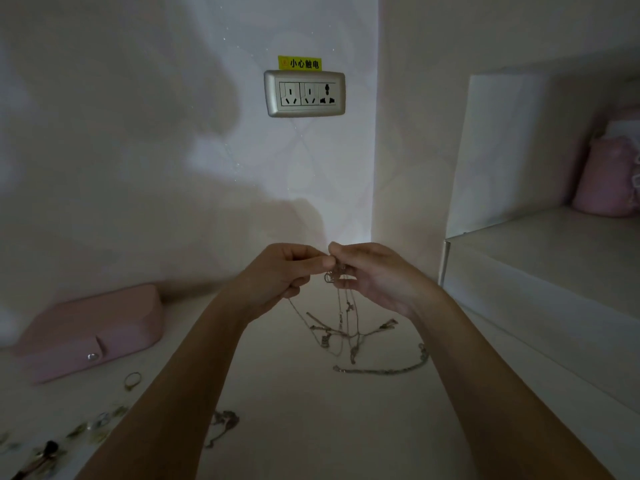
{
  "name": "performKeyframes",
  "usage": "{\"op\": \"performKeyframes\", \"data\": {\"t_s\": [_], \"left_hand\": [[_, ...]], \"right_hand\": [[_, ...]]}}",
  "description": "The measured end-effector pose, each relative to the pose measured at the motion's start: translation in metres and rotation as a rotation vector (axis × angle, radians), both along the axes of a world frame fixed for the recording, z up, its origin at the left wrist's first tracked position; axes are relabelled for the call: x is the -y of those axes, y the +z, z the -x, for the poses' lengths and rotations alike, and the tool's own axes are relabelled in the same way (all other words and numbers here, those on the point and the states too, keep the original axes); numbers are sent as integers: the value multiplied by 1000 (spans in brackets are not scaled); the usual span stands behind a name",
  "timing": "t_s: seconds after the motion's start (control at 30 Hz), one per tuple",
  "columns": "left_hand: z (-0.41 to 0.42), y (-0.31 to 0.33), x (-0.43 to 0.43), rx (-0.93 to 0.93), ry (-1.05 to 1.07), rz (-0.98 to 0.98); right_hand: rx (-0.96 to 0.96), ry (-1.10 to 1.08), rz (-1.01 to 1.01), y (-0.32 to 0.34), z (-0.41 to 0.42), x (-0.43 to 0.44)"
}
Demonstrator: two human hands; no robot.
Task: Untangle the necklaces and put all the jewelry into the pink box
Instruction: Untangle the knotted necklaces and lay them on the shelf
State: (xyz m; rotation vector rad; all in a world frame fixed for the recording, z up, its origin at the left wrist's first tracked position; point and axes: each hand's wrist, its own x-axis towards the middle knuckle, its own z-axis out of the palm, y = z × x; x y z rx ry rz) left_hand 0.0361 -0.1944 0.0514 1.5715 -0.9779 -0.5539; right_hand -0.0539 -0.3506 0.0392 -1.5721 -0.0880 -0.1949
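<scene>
My left hand (282,273) and my right hand (372,273) are raised above the white tabletop (294,410), fingertips close together, both pinching a knot of thin tangled necklaces (341,327). The chains hang down from the hands to the table, with small pendants on them. A thicker chain (388,367) lies curved on the table below. The pink box (91,332) lies closed at the left by the wall, its snap tab facing me. A ring (132,380) sits in front of it, and a small chain piece (221,427) lies nearer me.
Several small rings and earrings (93,427) lie scattered at the lower left edge. A wall socket (304,93) with a yellow label is straight ahead. A white stepped shelf (540,271) rises on the right, with a pink pouch (609,178) on it.
</scene>
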Motion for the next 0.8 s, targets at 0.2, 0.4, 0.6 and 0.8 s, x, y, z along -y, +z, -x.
{"op": "performKeyframes", "data": {"t_s": [0.2,0.4,0.6,0.8], "left_hand": [[0,2,1,59,102,59],[6,-1,4,103,-7,-117],[3,-6,5,110,33,-208],[4,6,-3,23,12,39]], "right_hand": [[61,49,-53,1,3,11],[60,95,-256,-1,-2,7],[94,95,-397,4,2,8],[98,-85,-254,8,5,3]]}}
